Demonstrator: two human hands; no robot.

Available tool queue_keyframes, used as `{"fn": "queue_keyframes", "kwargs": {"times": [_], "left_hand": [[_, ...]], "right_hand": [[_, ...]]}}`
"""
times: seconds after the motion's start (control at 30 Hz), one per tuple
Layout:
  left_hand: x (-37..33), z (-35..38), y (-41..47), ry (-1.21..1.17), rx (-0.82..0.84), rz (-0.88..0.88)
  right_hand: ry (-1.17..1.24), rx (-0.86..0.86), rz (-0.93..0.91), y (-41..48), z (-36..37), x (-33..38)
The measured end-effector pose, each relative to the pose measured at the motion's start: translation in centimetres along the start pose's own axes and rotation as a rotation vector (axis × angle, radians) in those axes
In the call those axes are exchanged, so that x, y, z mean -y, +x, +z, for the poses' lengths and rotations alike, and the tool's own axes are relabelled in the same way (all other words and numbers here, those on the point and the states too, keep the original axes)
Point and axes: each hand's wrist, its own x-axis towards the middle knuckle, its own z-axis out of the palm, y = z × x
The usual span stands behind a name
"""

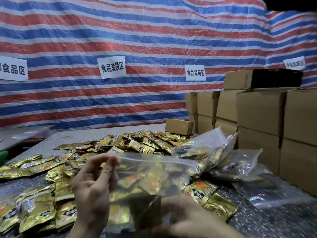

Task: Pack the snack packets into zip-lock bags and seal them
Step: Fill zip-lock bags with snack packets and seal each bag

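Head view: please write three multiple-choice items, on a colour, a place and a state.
1. The loose foil snack packets are: A gold B green C pink
2. The stacked brown cardboard boxes stand: A left of the packets B right of them C upon them
3. The left hand: A lies flat B pinches the clear plastic zip-lock bag by its corner C holds a box
Key: A, the foil shines gold; B, boxes fill the right side; B, fingertips meet on the bag's top edge.
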Motion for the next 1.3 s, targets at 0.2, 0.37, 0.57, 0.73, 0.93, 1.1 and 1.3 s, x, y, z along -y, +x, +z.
{"fn": "queue_keyframes", "kwargs": {"times": [0.2,0.37,0.57,0.73,0.93,1.1,1.3], "left_hand": [[-0.1,2.5,0.0,-0.025,0.105,-0.074],[0.7,3.8,-0.8,0.035,0.221,-0.192],[2.1,4.0,-2.4,0.184,0.417,-0.265],[3.1,3.9,-2.9,0.226,0.457,-0.297],[3.1,3.7,-3.0,0.234,0.45,-0.33],[2.4,3.8,-2.8,0.247,0.39,-0.281],[0.7,1.6,-2.9,0.226,0.332,-0.226]], "right_hand": [[-0.081,-0.229,-0.014,-0.8,-4.7,0.1],[0.152,-0.615,0.17,1.5,-11.1,0.7],[0.579,-0.811,0.258,8.8,-18.6,0.9],[0.053,-0.848,0.556,11.0,-17.7,-3.8],[0.208,-0.686,0.564,9.6,-16.5,-2.3],[0.192,-0.387,0.437,8.8,-10.5,-0.8],[0.165,-0.376,0.077,10.4,-1.8,-2.5]]}}
